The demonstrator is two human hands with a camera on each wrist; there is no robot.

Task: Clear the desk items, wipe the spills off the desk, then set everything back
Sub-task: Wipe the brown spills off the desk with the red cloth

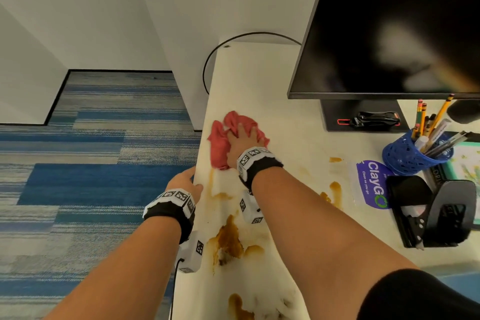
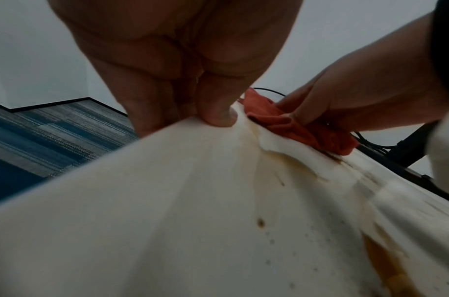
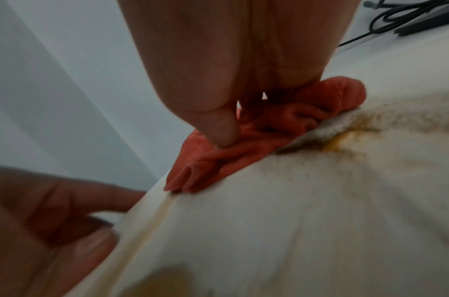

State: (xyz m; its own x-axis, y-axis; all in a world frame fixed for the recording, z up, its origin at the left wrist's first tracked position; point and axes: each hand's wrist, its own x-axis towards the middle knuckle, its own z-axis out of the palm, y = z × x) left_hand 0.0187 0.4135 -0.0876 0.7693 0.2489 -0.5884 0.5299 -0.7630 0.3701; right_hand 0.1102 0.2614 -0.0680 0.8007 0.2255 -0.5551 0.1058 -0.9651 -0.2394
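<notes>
The right hand (image 1: pixel 242 141) presses flat, fingers spread, on a crumpled red cloth (image 1: pixel 223 138) near the bench's (image 1: pixel 259 86) left edge, its grip apart rather than clenched round the fabric. Just behind and left of it, the left hand (image 1: pixel 185 180) clamps the bench edge, thumb (image 2: pixel 219 114) on top and fingers curled below. Brown spills (image 1: pixel 228 239) streak the surface behind the cloth toward the person; well right of the wiping hand stand a monitor (image 1: pixel 389 26), a blue pencil cup (image 1: pixel 407 156), a sticker (image 1: pixel 371 184) and a hole punch (image 1: pixel 436 213).
</notes>
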